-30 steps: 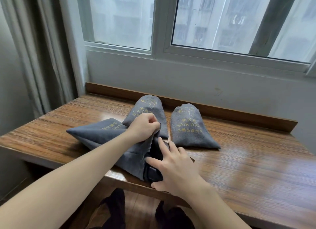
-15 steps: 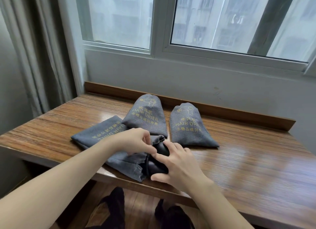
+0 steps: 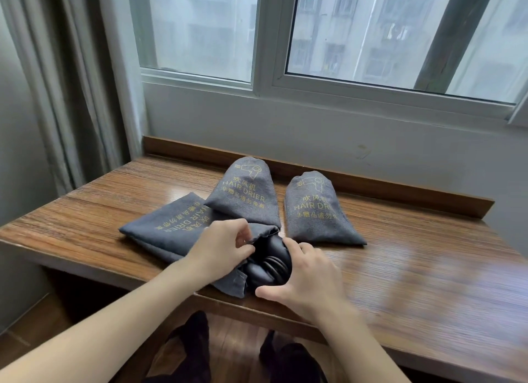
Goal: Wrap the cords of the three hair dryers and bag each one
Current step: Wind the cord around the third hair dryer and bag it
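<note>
The left hand (image 3: 221, 247) is pinching the open mouth edge of the grey bag (image 3: 168, 231), which is stretching away to that hand's far left on the wooden table (image 3: 414, 282). The right hand (image 3: 307, 277) is curling round the black hair dryer (image 3: 270, 264) with its wrapped cord, sitting half inside the bag mouth between both hands. Two filled bags are lying just beyond them: one (image 3: 245, 194) above the left hand, another (image 3: 315, 211) beyond the right

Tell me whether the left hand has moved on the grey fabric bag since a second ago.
Yes. The left hand has dropped from beside the middle bag toward the wooden table's near edge, pinching the grey fabric bag at its mouth.
</note>
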Motion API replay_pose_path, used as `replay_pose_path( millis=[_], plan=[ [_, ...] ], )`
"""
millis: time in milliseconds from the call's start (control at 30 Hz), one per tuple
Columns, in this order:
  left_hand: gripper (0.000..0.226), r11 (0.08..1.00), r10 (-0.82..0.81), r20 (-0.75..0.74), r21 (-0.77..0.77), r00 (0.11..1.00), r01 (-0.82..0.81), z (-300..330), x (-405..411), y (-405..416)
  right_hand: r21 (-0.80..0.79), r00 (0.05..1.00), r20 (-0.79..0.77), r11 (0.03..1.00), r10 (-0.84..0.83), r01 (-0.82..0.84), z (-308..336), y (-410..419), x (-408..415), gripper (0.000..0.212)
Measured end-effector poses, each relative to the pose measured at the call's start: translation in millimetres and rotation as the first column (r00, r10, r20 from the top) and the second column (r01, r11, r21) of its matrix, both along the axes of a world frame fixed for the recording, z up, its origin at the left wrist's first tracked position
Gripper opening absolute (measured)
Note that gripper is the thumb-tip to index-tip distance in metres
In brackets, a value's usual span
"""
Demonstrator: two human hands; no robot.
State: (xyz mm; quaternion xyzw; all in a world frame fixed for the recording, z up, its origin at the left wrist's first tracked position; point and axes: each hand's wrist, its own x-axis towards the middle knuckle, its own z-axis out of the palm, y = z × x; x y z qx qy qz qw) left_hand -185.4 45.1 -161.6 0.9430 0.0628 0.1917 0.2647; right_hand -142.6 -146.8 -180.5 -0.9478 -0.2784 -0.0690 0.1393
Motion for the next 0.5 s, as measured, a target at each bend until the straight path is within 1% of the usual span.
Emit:
replay_pose_path(
  millis=[67,200,267,333,367,433,500],
  plan=[
    [0.02,0.997,0.052,0.111,-0.059,0.993,-0.046,-6,-2,-8,0.003,1.0,0.013,1.0,-0.017,0.017,-1,4,-3,0.111],
    [0.016,0.993,0.08,0.213,-0.097,0.974,-0.061,-5,-2,-24,0.044,0.997,0.056,0.998,-0.056,0.053,1,13,-8,0.103],
    [0.019,0.988,0.067,0.199,-0.147,0.978,-0.038,-1,-2,-22,0.052,0.995,0.048,0.995,-0.083,0.081,1,16,-7,0.102],
    [0.023,0.977,0.004,0.137,-0.21,0.991,0.025,1,-4,-18,0.049,0.994,0.049,0.995,-0.094,0.092,1,18,-6,0.098],
    [0.025,0.976,-0.027,0.116,-0.21,0.993,0.051,0,-6,-18,0.051,0.994,0.05,0.994,-0.096,0.093,0,19,-6,0.097],
    [0.024,0.977,-0.042,0.126,-0.203,0.991,0.067,-3,-11,-19,0.071,0.994,0.059,0.993,-0.096,0.092,-1,20,-6,0.096],
    [0.025,0.964,-0.025,0.163,-0.257,0.986,0.067,-4,-16,-23,0.091,0.993,0.066,0.991,-0.101,0.095,-4,22,-6,0.094]
  ],
)
